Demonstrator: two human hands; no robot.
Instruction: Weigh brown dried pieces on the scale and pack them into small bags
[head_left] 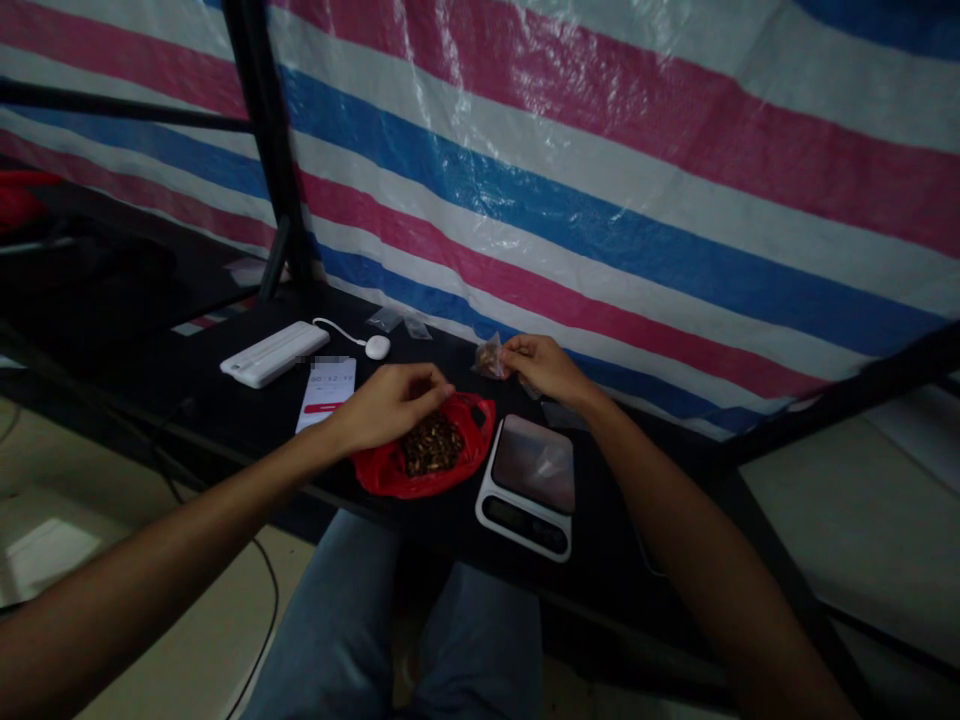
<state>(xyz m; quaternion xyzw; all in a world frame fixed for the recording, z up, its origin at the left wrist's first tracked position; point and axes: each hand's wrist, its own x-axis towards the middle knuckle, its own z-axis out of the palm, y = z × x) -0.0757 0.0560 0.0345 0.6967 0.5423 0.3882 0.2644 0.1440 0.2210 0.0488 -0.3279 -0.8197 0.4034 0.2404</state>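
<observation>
My right hand (546,366) pinches a small clear plastic bag (487,358) at the back of the black table. Small brownish pieces show through the bag. My left hand (394,402) hovers over the left rim of an opened red plastic bag (386,482), its fingers drawn together; whether they hold anything is hidden. Inside the red bag lies a heap of small, shiny brass-coloured pieces (433,446), too small to name exactly. Just right of it stands a white digital kitchen scale (525,490), its metal plate showing a pale reflection or a clear scrap.
Left of my left hand are a phone (327,385) with a timer display and a white elongated device (276,352). A round white piece (377,347) on a cord and clear little bags (385,318) lie behind. Striped sheeting (570,180) hangs along the back.
</observation>
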